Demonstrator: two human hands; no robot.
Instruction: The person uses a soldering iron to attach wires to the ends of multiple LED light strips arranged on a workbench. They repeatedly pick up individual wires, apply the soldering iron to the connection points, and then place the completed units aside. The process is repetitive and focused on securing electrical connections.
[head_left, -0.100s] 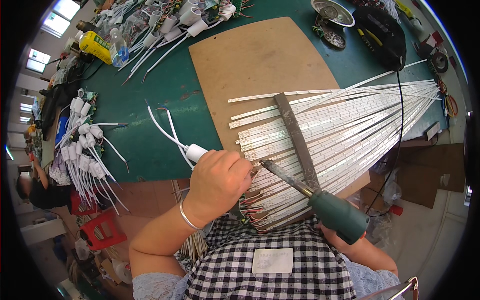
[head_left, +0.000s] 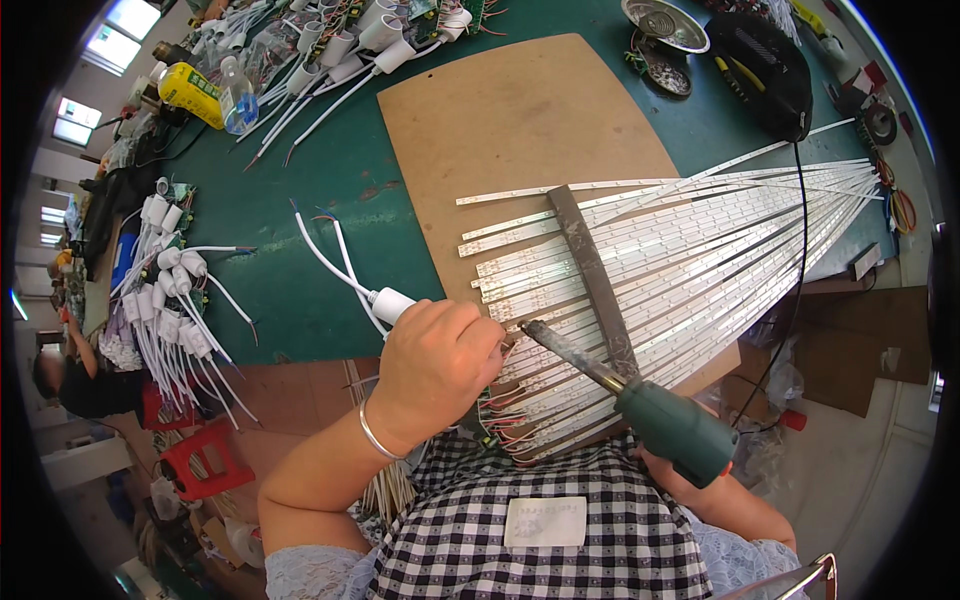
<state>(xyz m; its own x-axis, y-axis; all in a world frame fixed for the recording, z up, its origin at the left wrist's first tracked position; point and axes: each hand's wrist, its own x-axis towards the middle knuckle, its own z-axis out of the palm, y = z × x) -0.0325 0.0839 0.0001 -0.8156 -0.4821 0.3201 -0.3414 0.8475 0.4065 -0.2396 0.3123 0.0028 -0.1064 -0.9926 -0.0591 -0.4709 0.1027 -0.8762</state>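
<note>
My left hand [head_left: 440, 360] is closed around a white plastic cap with cables [head_left: 390, 306], its white leads reaching away over the table. Its fingertips are by the near-left ends of a row of LED strips [head_left: 690, 260], where thin red wires show. My right hand [head_left: 690, 475] grips the green handle of a soldering iron [head_left: 675, 430], which hides most of the fingers. The dark tip of the iron points left, just beside my left fingertips; whether it touches a strip I cannot make out. A dark flat bar [head_left: 594, 280] lies across the strips.
Beneath the strips is a brown board [head_left: 520, 110] on the green table [head_left: 300, 270]. More white caps with cables [head_left: 170, 270] lie at left and at the back. A metal dish [head_left: 665, 25], a black cap [head_left: 765, 70] and the iron's cord [head_left: 803, 220] are at right.
</note>
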